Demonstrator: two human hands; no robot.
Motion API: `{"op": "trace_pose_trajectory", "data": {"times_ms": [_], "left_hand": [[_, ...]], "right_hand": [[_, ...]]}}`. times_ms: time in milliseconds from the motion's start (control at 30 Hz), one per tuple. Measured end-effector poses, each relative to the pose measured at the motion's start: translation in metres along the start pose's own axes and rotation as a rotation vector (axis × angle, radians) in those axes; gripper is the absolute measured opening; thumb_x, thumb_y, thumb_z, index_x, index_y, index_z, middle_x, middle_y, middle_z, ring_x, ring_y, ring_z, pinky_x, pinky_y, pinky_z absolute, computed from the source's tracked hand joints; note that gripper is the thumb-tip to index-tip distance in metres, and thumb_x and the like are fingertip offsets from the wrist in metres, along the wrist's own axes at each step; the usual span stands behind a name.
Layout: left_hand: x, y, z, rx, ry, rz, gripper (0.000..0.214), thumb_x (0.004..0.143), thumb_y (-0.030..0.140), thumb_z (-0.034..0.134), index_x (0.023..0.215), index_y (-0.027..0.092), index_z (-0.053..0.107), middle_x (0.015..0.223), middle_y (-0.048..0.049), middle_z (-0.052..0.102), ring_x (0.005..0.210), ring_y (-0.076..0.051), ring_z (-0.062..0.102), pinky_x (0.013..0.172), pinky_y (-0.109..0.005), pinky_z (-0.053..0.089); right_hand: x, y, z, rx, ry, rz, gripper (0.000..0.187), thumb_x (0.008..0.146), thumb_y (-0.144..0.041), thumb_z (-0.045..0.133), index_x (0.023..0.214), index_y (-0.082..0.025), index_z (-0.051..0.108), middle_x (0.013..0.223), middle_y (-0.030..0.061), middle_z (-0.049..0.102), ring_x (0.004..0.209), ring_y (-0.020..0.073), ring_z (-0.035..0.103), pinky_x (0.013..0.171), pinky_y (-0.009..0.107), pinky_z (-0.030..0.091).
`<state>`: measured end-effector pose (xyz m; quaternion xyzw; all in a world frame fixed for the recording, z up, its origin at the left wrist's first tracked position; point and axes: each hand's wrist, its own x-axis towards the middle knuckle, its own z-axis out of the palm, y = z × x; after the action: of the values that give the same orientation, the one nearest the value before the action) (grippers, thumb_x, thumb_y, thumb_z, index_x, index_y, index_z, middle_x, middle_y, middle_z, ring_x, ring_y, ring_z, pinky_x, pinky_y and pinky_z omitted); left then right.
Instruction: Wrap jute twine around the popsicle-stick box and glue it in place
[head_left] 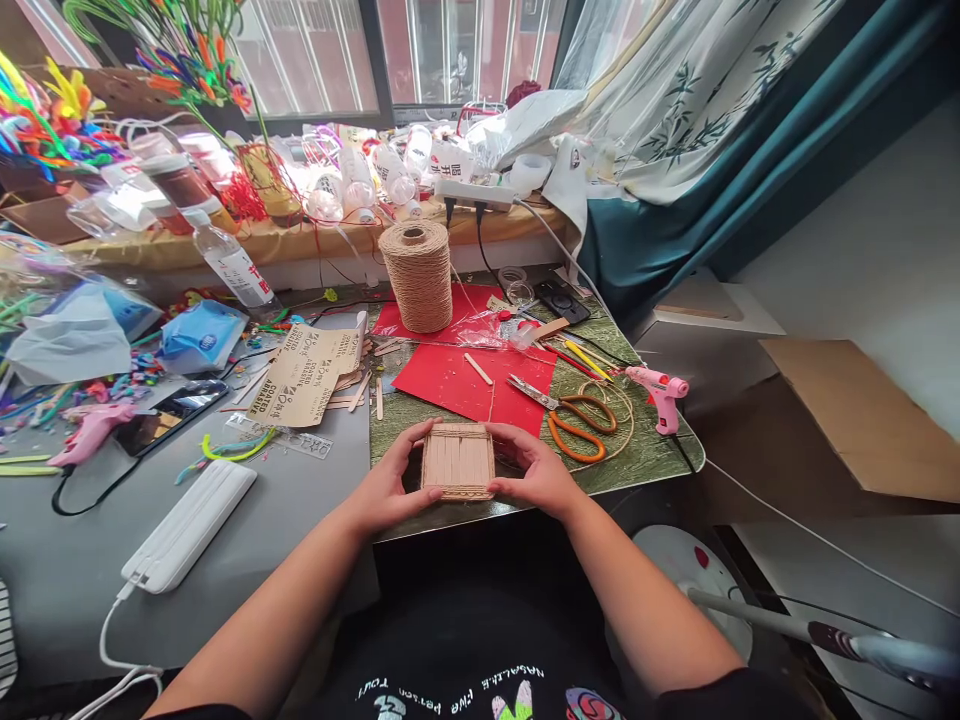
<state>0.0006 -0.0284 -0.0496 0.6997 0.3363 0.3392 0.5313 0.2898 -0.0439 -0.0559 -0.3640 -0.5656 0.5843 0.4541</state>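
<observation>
at the near edge of the green mat (645, 455), the left hand (386, 490) and right hand (536, 475) clasp a small square panel of wooden sticks (458, 460) between them, fingers curled around its left and right sides, thumbs along the near edge. just beyond it lies red paper (450, 380) with a loose stick (478, 368). orange-handled scissors (574, 420) rest to the right, a pink glue gun (660, 395) further right, and a twine spool (416, 275) stands behind.
</observation>
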Motion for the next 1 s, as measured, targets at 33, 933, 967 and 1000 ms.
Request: {"op": "trace_pose_trajectory", "data": {"times_ms": [33,933,967,1000], "left_hand": [[0.0,0.0,0.0,-0.002,0.002,0.003,0.09,0.086,0.034,0.081,0.162,0.032,0.032,0.17,-0.0134,0.032,0.15,-0.038,0.042,0.124,-0.059,0.035],[0.004,0.006,-0.005,-0.006,-0.051,-0.031,0.094,0.083,0.038,0.084,0.16,0.029,0.032,0.165,-0.0149,0.039,0.146,-0.036,0.048,0.123,-0.056,0.037],[0.004,0.005,-0.005,-0.006,-0.054,-0.031,0.094,0.082,0.038,0.084,0.16,0.029,0.031,0.165,-0.0148,0.038,0.146,-0.036,0.047,0.124,-0.057,0.036],[0.004,0.004,-0.005,-0.007,-0.054,-0.029,0.094,0.082,0.038,0.084,0.16,0.03,0.032,0.165,-0.0149,0.038,0.146,-0.036,0.047,0.124,-0.057,0.036]], "right_hand": [[0.0,0.001,0.0,0.002,0.002,0.006,0.08,0.071,-0.04,0.096,0.142,-0.027,0.062,0.149,0.0126,0.062,0.139,0.0327,0.058,0.122,0.058,0.041],[0.045,-0.052,-0.012,-0.894,-0.134,-0.344,0.015,0.089,-0.01,0.068,0.093,-0.019,0.079,0.083,0.0048,0.075,0.078,0.019,0.07,0.076,0.031,0.057],[0.044,-0.053,-0.012,-0.881,-0.131,-0.34,0.014,0.089,-0.01,0.068,0.091,-0.02,0.079,0.082,0.0046,0.075,0.077,0.0188,0.07,0.076,0.031,0.057],[0.044,-0.054,-0.012,-0.867,-0.123,-0.334,0.014,0.09,-0.011,0.068,0.091,-0.02,0.079,0.083,0.0046,0.075,0.078,0.0187,0.07,0.076,0.031,0.057]]}}
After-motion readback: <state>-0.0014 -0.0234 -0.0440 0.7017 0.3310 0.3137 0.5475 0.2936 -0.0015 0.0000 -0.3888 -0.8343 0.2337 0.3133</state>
